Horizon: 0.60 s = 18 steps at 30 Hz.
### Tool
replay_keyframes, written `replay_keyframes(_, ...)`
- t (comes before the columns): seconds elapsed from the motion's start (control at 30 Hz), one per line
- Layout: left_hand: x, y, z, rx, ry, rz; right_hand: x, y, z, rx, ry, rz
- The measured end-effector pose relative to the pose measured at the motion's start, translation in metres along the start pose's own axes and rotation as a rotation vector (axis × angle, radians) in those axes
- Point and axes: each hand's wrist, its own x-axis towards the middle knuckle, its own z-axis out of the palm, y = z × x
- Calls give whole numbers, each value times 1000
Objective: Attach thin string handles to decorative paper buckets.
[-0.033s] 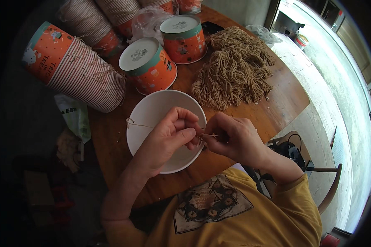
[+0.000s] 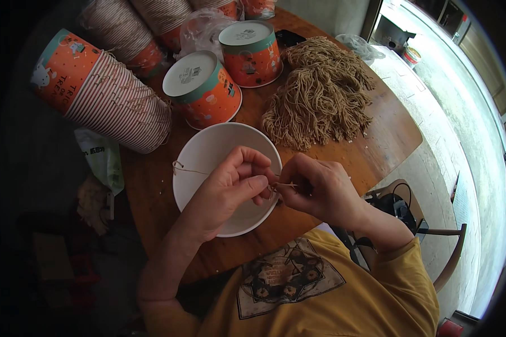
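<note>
A white-lined paper bucket [image 2: 199, 149] stood on the wooden surface [image 2: 388, 135] in front of the person, with its mouth toward the viewer. A thin twine cord [image 2: 192, 170] was looped at the left side of its wall, and from there it ran across the mouth until it disappeared behind the left hand [image 2: 227, 188]. This hand was above the bucket, its fingers curled and its thumb bent toward them; whether it was gripping the cord, I cannot tell. The right hand [image 2: 323, 188] was closed at the right rim, pinching a light end of cord between thumb and forefinger (the exact knot, if one existed, was too small to see). The fingertips of both hands were very near each other.

Behind the right hand lay a thick heap of brown twine [image 2: 323, 92]. To the left of this heap, two orange buckets [image 2: 199, 92] stood upside down, each with a green band and a white base. Farther left, a tilted stack of nested buckets [image 2: 107, 92] was leaning, and a clear plastic bag [image 2: 199, 31] lay behind the upturned pair.
</note>
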Motion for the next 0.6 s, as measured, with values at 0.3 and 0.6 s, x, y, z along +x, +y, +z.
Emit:
replay_keyframes(0.3,-2,-7,7,168,-14,87,1,-2,0,20,-24,22)
replay_keyframes(0.6,-1,-13,11,482,98,312,1,-3,-2,-9,-31,24)
